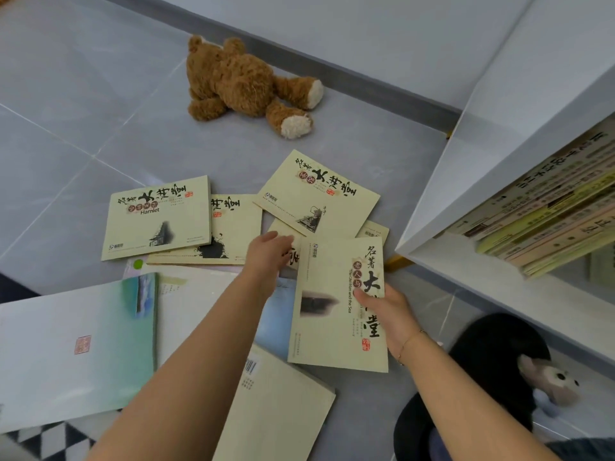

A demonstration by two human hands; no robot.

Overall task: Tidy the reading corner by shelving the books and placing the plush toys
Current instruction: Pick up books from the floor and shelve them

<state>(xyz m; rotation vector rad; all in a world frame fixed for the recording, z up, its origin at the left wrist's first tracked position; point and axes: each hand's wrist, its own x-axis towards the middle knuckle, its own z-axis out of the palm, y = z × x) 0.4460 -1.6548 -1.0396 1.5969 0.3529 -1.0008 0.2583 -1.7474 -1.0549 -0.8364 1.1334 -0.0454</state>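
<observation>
Several cream paperback books lie scattered on the grey tiled floor. My right hand (387,319) grips one of them, "The Old Man and the Sea" (329,304), by its right edge, lifted slightly over the others. My left hand (268,252) reaches forward with fingers apart, touching a partly covered cream book (283,229). A "Hamlet" book (158,217) lies to the left, and another cream book (316,196) lies further back. A brown teddy bear (243,83) lies face down near the wall. The white bookshelf (499,134) on the right holds several leaning books (545,221).
A large pale green-and-white book (76,344) and a cream book with a barcode (276,404) lie near me. A slipper with a plush animal face (549,377) covers my foot at lower right. A black-and-white patterned rug corner (50,440) shows at bottom left.
</observation>
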